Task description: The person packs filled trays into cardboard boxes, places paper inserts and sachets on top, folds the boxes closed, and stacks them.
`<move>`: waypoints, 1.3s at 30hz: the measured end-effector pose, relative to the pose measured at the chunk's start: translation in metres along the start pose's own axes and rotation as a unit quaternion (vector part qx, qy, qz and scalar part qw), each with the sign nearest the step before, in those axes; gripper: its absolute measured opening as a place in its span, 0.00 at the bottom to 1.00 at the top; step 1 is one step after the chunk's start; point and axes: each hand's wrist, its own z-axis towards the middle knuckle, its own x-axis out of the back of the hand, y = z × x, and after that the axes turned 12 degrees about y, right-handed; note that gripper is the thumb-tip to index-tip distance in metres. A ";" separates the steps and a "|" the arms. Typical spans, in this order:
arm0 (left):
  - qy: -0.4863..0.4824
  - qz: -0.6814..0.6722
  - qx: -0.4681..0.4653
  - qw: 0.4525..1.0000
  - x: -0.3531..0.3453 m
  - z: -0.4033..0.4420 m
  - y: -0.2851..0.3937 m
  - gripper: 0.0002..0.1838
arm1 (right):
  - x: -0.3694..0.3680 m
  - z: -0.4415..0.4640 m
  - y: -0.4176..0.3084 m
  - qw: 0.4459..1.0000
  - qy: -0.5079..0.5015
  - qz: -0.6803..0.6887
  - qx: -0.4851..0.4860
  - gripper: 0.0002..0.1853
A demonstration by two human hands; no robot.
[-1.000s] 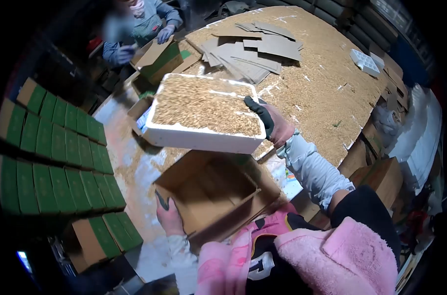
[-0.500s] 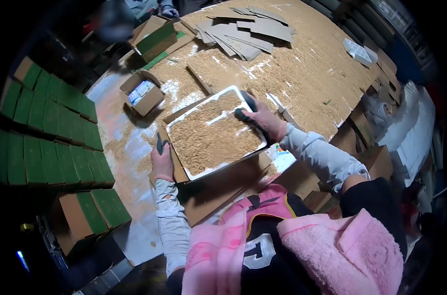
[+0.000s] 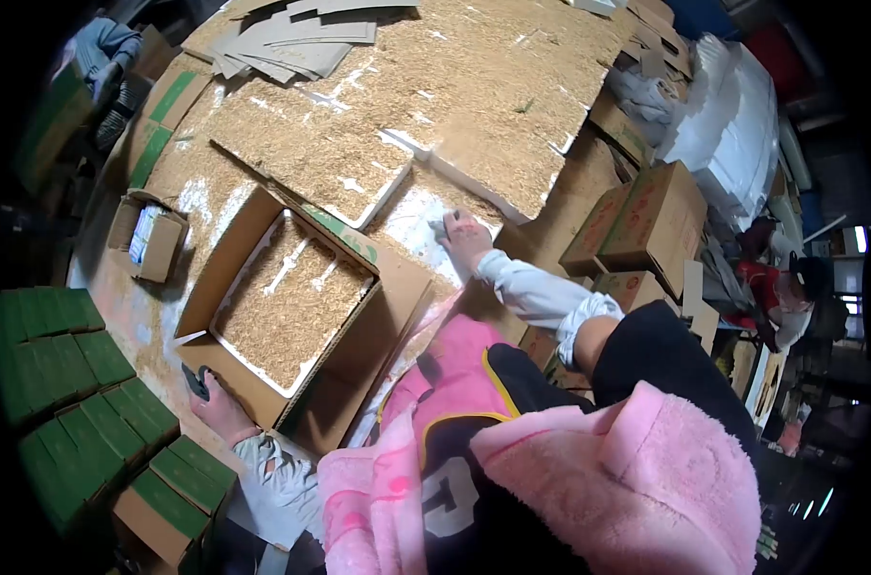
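An open cardboard box (image 3: pixel 335 369) stands in front of me, tilted in the view. Inside it lies a white foam tray (image 3: pixel 217 321) full of wood shavings (image 3: pixel 291 316). My left hand (image 3: pixel 222 407), with dark coverings on its fingertips, grips the edge of the box's lower left side. Well to the right of the box, my right hand (image 3: pixel 466 240) is on a white patch of the table beside the shavings-covered trays (image 3: pixel 498 158). Its fingers are curled, and whatever is under them is hidden.
Flat grey cardboard pieces (image 3: pixel 301 43) lie at the back. A small carton (image 3: pixel 152 235) with packets stands left. Green boxes (image 3: pixel 81 422) are stacked at lower left. Brown cartons (image 3: pixel 646 216) and white wrapped sheets (image 3: pixel 728 125) stand right. Other people are at upper left and far right.
The filled tray, held over the box before, now sits down inside it. My right hand has let go of the tray and moved away to the right. The view has turned.
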 end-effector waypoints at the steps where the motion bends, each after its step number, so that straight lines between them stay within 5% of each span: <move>1: 0.037 -0.036 -0.051 0.997 -0.007 -0.008 0.005 0.20 | -0.027 0.003 0.006 0.998 -0.021 0.048 -0.022 0.22; 2: 0.081 0.016 -0.098 0.992 -0.010 -0.008 0.006 0.19 | -0.028 0.017 0.004 0.994 -0.036 0.097 -0.046 0.20; 4: 0.029 -0.052 0.007 0.998 -0.012 -0.005 0.012 0.19 | 0.012 0.055 -0.010 0.957 0.085 0.252 -0.113 0.14; 7: 0.035 0.004 -0.015 0.999 -0.022 0.001 0.031 0.19 | 0.182 0.113 -0.103 0.809 0.312 0.481 0.130 0.09; 8: 0.031 0.008 -0.003 0.999 -0.022 0.000 0.034 0.19 | 0.204 0.122 -0.136 0.750 0.346 0.475 0.303 0.06; 9: 0.028 0.011 0.007 1.000 -0.023 0.003 0.038 0.18 | 0.209 0.121 -0.165 0.762 0.253 0.413 0.430 0.06; 10: 0.024 0.013 0.016 1.000 -0.024 0.006 0.042 0.18 | 0.208 0.114 -0.193 0.770 0.197 0.198 0.573 0.07; 14: 0.025 -0.059 0.025 0.998 -0.019 0.005 0.013 0.22 | 0.180 0.225 -0.210 0.758 0.280 0.368 0.460 0.11; 15: 0.007 -0.110 0.044 0.993 -0.020 0.006 0.014 0.23 | 0.161 0.281 -0.202 0.846 0.225 0.314 0.368 0.15; 16: 0.013 -0.064 0.046 0.997 -0.025 0.006 0.029 0.24 | 0.125 0.336 -0.183 0.907 0.254 0.174 0.286 0.18; 17: 0.021 -0.016 0.051 0.998 -0.025 0.003 0.045 0.24 | 0.117 0.370 -0.171 0.972 0.157 -0.043 0.170 0.22; 19: 0.039 -0.001 0.083 0.996 -0.030 0.005 0.045 0.23 | 0.081 0.411 -0.126 0.983 0.068 -0.099 0.140 0.19; 23: 0.064 -0.007 0.104 0.992 -0.031 0.006 0.043 0.21 | 0.033 0.446 -0.099 0.928 0.135 -0.066 0.341 0.10; 29: 0.041 0.038 0.074 0.996 -0.028 0.001 0.051 0.20 | 0.075 0.403 -0.116 0.926 0.285 -0.061 0.239 0.16; 30: 0.039 0.023 0.075 0.996 -0.030 -0.004 0.058 0.21 | 0.066 0.406 -0.120 0.929 0.278 -0.081 0.232 0.15; 32: 0.042 -0.005 0.066 0.997 -0.030 -0.005 0.070 0.23 | 0.009 0.458 -0.116 0.954 0.104 -0.134 0.248 0.11; 34: 0.058 -0.028 0.009 0.998 -0.028 -0.003 0.043 0.22 | 0.003 0.468 -0.123 0.933 0.213 -0.137 0.254 0.10; 37: 0.038 -0.035 0.006 0.999 -0.029 0.000 0.044 0.22 | 0.126 0.391 -0.148 0.862 0.388 -0.058 0.322 0.09; 39: 0.021 -0.050 0.024 0.998 -0.030 0.008 0.035 0.20 | 0.195 0.318 -0.179 0.778 0.462 0.129 0.406 0.08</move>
